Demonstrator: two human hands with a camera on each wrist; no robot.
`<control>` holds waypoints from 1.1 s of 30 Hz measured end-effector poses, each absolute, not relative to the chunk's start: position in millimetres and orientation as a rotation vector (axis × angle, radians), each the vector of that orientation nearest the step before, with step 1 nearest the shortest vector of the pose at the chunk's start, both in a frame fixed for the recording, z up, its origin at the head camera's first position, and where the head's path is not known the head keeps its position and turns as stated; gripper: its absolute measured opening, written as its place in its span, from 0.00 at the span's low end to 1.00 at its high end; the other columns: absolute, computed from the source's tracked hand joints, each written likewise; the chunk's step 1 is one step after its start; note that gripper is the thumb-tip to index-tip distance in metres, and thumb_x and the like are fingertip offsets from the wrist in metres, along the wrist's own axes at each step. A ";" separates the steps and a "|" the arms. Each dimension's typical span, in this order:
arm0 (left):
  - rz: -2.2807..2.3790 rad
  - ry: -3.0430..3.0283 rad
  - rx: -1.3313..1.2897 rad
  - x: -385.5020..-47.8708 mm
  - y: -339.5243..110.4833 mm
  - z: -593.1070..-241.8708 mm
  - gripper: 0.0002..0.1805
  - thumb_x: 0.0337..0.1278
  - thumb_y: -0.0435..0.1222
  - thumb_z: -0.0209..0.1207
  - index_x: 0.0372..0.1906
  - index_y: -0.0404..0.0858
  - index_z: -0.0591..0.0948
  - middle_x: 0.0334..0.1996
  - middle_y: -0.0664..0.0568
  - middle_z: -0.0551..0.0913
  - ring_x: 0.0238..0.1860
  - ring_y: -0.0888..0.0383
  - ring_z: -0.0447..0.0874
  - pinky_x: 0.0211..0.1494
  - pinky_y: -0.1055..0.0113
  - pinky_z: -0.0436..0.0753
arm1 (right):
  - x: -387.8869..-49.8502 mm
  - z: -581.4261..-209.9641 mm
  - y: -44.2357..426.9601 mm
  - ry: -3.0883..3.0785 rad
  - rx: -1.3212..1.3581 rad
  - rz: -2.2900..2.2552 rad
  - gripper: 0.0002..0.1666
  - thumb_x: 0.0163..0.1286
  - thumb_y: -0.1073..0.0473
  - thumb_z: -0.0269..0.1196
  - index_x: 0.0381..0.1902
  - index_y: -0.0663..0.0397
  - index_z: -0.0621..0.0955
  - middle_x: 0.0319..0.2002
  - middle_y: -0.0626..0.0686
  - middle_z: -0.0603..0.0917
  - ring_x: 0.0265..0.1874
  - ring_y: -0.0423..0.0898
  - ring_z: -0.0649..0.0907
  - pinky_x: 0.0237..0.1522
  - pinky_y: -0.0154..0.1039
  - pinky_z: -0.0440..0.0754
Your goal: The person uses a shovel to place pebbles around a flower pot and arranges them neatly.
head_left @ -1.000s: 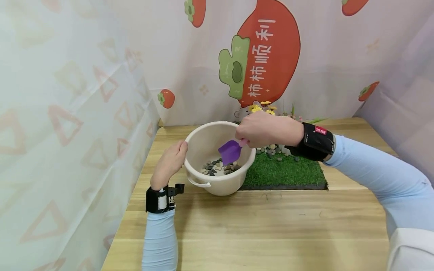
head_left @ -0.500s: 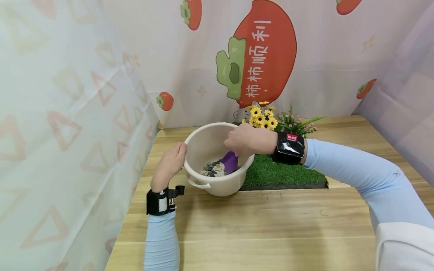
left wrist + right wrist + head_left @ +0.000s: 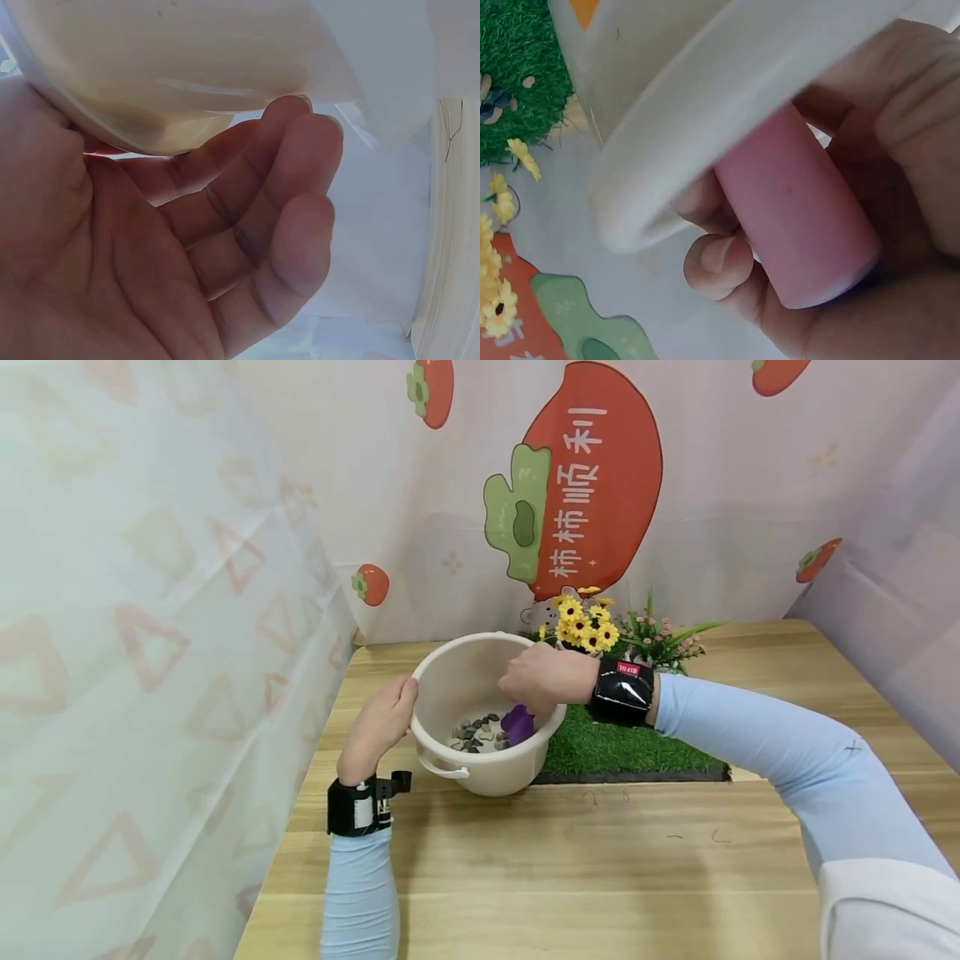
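Observation:
A cream plastic bucket [image 3: 495, 774] stands on the table, with several grey and tan pebbles [image 3: 480, 733] lying on its bottom. My left hand [image 3: 378, 722] grips the bucket's left rim; its fingers curl below the rim in the left wrist view. Over the right side of the bucket, my right hand [image 3: 546, 677] holds a small toy shovel by its pink handle [image 3: 795, 202]. The shovel's purple blade [image 3: 517, 724] points down inside the bucket, close to the pebbles. Whether its tip touches the bottom is hard to tell.
Right of the bucket lies a green turf mat [image 3: 637, 747]. Yellow flowers [image 3: 585, 625] and a pink-flowered plant [image 3: 660, 639] stand at its back. A printed curtain [image 3: 450, 527] hangs behind the wooden table [image 3: 562, 860].
The right hand has lowered the shovel deeper into the bucket and shifted left, then tilted the blade near the right wall. Some pebbles have shifted. The left hand stays on the rim.

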State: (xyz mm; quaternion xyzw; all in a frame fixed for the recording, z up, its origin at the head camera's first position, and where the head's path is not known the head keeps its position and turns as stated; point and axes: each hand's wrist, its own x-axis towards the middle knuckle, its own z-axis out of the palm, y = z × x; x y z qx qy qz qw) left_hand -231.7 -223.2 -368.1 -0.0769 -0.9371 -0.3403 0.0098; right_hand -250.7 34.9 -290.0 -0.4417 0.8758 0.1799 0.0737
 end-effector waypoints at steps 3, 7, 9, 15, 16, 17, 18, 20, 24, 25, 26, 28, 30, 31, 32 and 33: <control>-1.062 -2.922 -0.245 -231.3 -222.1 -368.8 0.29 0.77 0.53 0.30 0.56 0.40 0.76 0.34 0.45 0.79 0.31 0.53 0.77 0.34 0.64 0.75 | -258.0 -294.3 34.4 2.611 -1.307 0.532 0.17 0.52 0.62 0.68 0.19 0.45 0.68 0.21 0.44 0.68 0.25 0.43 0.69 0.25 0.38 0.68; -1.053 -2.930 -0.241 -230.7 -221.6 -368.3 0.29 0.77 0.53 0.30 0.57 0.40 0.76 0.36 0.45 0.80 0.33 0.53 0.77 0.35 0.64 0.74 | -269.6 -298.7 35.0 2.618 -1.289 0.472 0.20 0.54 0.62 0.64 0.15 0.44 0.64 0.18 0.44 0.62 0.23 0.42 0.63 0.23 0.37 0.60; -1.057 -2.931 -0.237 -230.8 -221.4 -367.8 0.29 0.77 0.53 0.30 0.57 0.40 0.75 0.35 0.45 0.80 0.33 0.53 0.77 0.35 0.64 0.74 | -274.3 -300.0 35.2 2.628 -1.295 0.437 0.20 0.55 0.63 0.63 0.14 0.44 0.64 0.17 0.44 0.60 0.22 0.42 0.61 0.23 0.37 0.57; -1.071 -2.936 -0.245 -230.8 -221.4 -365.5 0.29 0.77 0.53 0.30 0.58 0.40 0.75 0.34 0.45 0.79 0.29 0.53 0.76 0.32 0.64 0.75 | -281.7 -302.5 34.2 2.648 -1.335 0.449 0.18 0.55 0.65 0.61 0.13 0.43 0.68 0.16 0.42 0.62 0.20 0.41 0.62 0.22 0.37 0.58; -1.072 -2.937 -0.247 -230.7 -221.6 -365.1 0.29 0.77 0.52 0.30 0.58 0.40 0.75 0.34 0.45 0.79 0.29 0.53 0.76 0.32 0.64 0.75 | -282.5 -302.7 34.0 2.645 -1.338 0.456 0.18 0.56 0.65 0.61 0.13 0.43 0.68 0.16 0.42 0.62 0.20 0.41 0.62 0.23 0.37 0.58; -1.071 -2.938 -0.246 -230.7 -222.0 -364.7 0.29 0.77 0.52 0.30 0.58 0.40 0.75 0.34 0.45 0.79 0.29 0.53 0.76 0.32 0.64 0.75 | -283.5 -302.8 33.5 2.643 -1.337 0.463 0.19 0.56 0.66 0.60 0.13 0.43 0.68 0.16 0.43 0.62 0.21 0.41 0.62 0.23 0.37 0.57; -1.067 -2.938 -0.247 -231.0 -222.4 -364.5 0.29 0.77 0.52 0.30 0.58 0.40 0.74 0.34 0.44 0.79 0.29 0.53 0.76 0.32 0.64 0.75 | -284.4 -302.7 33.1 2.638 -1.335 0.474 0.19 0.57 0.66 0.60 0.13 0.43 0.67 0.16 0.43 0.61 0.21 0.41 0.61 0.23 0.37 0.57; -1.060 -2.937 -0.251 -231.6 -223.2 -364.0 0.29 0.77 0.52 0.30 0.58 0.40 0.74 0.34 0.44 0.79 0.29 0.53 0.76 0.32 0.64 0.75 | -286.9 -302.7 31.9 2.629 -1.332 0.490 0.21 0.57 0.65 0.60 0.12 0.42 0.65 0.16 0.43 0.59 0.21 0.41 0.60 0.23 0.37 0.56; -1.053 -2.926 -0.255 -232.3 -224.4 -363.6 0.28 0.78 0.51 0.30 0.57 0.38 0.75 0.33 0.44 0.79 0.27 0.53 0.76 0.31 0.64 0.75 | -291.3 -305.5 28.3 2.583 -1.312 0.446 0.22 0.59 0.63 0.62 0.11 0.44 0.67 0.16 0.43 0.60 0.21 0.41 0.60 0.24 0.37 0.56; -1.052 -2.926 -0.258 -232.3 -224.5 -363.7 0.28 0.78 0.51 0.30 0.56 0.38 0.75 0.33 0.44 0.79 0.27 0.53 0.76 0.31 0.64 0.75 | -291.9 -307.9 28.1 2.553 -1.302 0.412 0.20 0.61 0.61 0.64 0.12 0.43 0.71 0.17 0.42 0.63 0.21 0.40 0.63 0.24 0.35 0.59; -1.050 -2.924 -0.259 -232.3 -224.3 -364.0 0.28 0.78 0.51 0.30 0.56 0.38 0.75 0.33 0.44 0.79 0.28 0.53 0.76 0.31 0.64 0.75 | -292.5 -310.9 28.3 2.522 -1.296 0.371 0.17 0.62 0.59 0.65 0.14 0.43 0.76 0.18 0.41 0.68 0.22 0.40 0.66 0.25 0.34 0.62; -1.042 -2.923 -0.260 -232.5 -223.8 -364.9 0.28 0.77 0.51 0.31 0.56 0.38 0.76 0.33 0.44 0.79 0.29 0.53 0.77 0.32 0.64 0.75 | -293.2 -317.4 29.3 2.463 -1.284 0.294 0.10 0.65 0.54 0.67 0.23 0.42 0.84 0.23 0.40 0.79 0.26 0.39 0.74 0.29 0.33 0.69; -1.039 -2.922 -0.265 -232.9 -222.7 -365.6 0.28 0.77 0.51 0.31 0.55 0.38 0.76 0.34 0.44 0.80 0.31 0.53 0.77 0.33 0.64 0.75 | -293.5 -323.5 31.3 2.420 -1.276 0.235 0.06 0.66 0.49 0.67 0.33 0.42 0.88 0.32 0.42 0.86 0.32 0.40 0.80 0.36 0.34 0.75; -1.038 -2.921 -0.268 -233.1 -221.9 -365.7 0.28 0.77 0.51 0.31 0.55 0.38 0.76 0.34 0.44 0.80 0.31 0.53 0.78 0.33 0.64 0.75 | -293.7 -325.8 32.5 2.420 -1.279 0.222 0.07 0.66 0.49 0.66 0.36 0.41 0.88 0.35 0.42 0.87 0.34 0.41 0.82 0.39 0.36 0.77; -1.038 -2.917 -0.272 -233.5 -221.2 -365.8 0.28 0.77 0.51 0.31 0.55 0.38 0.76 0.34 0.44 0.80 0.31 0.53 0.78 0.33 0.64 0.75 | -293.9 -327.5 33.5 2.427 -1.288 0.212 0.08 0.67 0.49 0.66 0.37 0.41 0.89 0.37 0.44 0.88 0.36 0.42 0.83 0.41 0.37 0.78; -1.041 -2.914 -0.277 -234.0 -220.6 -365.8 0.28 0.77 0.50 0.31 0.55 0.37 0.76 0.34 0.43 0.81 0.31 0.52 0.78 0.33 0.64 0.75 | -294.1 -328.3 34.2 2.434 -1.291 0.206 0.08 0.67 0.49 0.66 0.38 0.41 0.89 0.38 0.44 0.88 0.37 0.43 0.83 0.42 0.38 0.78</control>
